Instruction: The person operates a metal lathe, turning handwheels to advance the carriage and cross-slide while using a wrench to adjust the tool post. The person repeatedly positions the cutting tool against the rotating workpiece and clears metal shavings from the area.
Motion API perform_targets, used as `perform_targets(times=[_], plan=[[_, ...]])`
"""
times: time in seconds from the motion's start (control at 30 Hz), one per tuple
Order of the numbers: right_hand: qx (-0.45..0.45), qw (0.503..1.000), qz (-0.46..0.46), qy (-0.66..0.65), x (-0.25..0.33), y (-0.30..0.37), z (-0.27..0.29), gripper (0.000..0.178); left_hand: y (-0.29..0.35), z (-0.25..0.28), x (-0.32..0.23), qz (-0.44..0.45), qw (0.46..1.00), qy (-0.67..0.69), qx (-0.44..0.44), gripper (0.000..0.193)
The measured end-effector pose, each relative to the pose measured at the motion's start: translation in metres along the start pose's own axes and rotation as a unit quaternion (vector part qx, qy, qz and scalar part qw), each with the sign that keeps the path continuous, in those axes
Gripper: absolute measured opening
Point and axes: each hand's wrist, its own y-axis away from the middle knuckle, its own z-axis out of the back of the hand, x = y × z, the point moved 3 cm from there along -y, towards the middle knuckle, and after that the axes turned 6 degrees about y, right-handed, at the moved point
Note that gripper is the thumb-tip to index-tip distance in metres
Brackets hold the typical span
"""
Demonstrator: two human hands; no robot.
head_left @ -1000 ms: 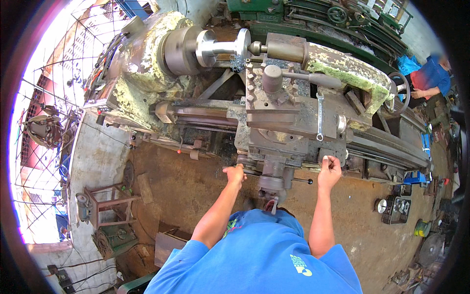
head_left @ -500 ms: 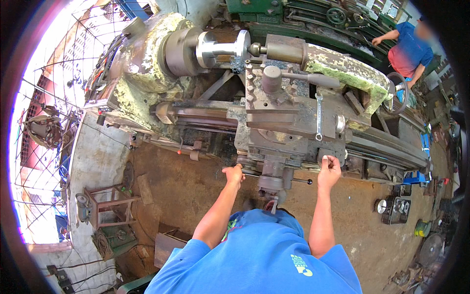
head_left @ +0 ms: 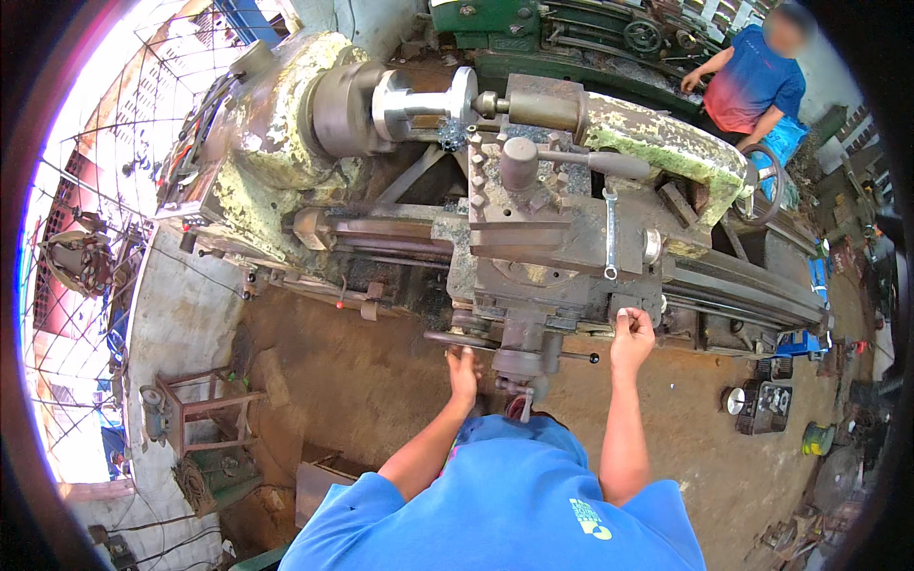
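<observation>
Head view: I see the left hand (head_left: 464,379) now lower, fingers together beneath the dark, round metal handwheel (head_left: 461,340) fronting the grimy steel carriage (head_left: 533,273), grip perhaps eased, while the right hand (head_left: 631,343) bunches its fingertips, hold unclear.

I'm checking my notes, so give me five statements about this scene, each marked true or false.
The wrench lies right of the toolpost. True.
The right hand grips the wrench. False: the right hand is apart from it.
The workpiece sits between chuck and tailstock. True.
The left hand is on the toolpost. False: the left hand is by the handwheel.
The other person's shirt is green. False: the shirt is blue and red.
</observation>
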Motion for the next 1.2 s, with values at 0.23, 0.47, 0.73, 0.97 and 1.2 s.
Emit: perform_targets(times=[0.23, 0.47, 0.73, 0.97, 1.2], plan=[[0.04, 0.998, -0.034, -0.033, -0.008, -0.004, 0.0, 0.007, -0.037, -0.017, 0.108, 0.134, 0.964, 0.09, 0.212, 0.03], [0.072, 0.985, -0.102, -0.115, -0.006, -0.006, 0.003, 0.005, -0.114, -0.007, 0.17, 0.023, 0.863, -0.469, 0.186, 0.036], [0.154, 0.976, -0.116, -0.104, -0.01, -0.014, 0.013, 0.001, -0.142, 0.08, 0.071, -0.04, 0.667, -0.735, 0.118, 0.033], [0.163, 0.956, -0.146, -0.197, -0.015, -0.023, 0.019, 0.005, -0.04, 0.031, -0.031, 0.016, 0.86, -0.511, -0.003, 0.03], [0.139, 0.972, -0.154, -0.107, 0.03, -0.035, 0.002, 0.028, -0.039, -0.038, 0.087, -0.262, 0.834, -0.42, 0.245, 0.037]])
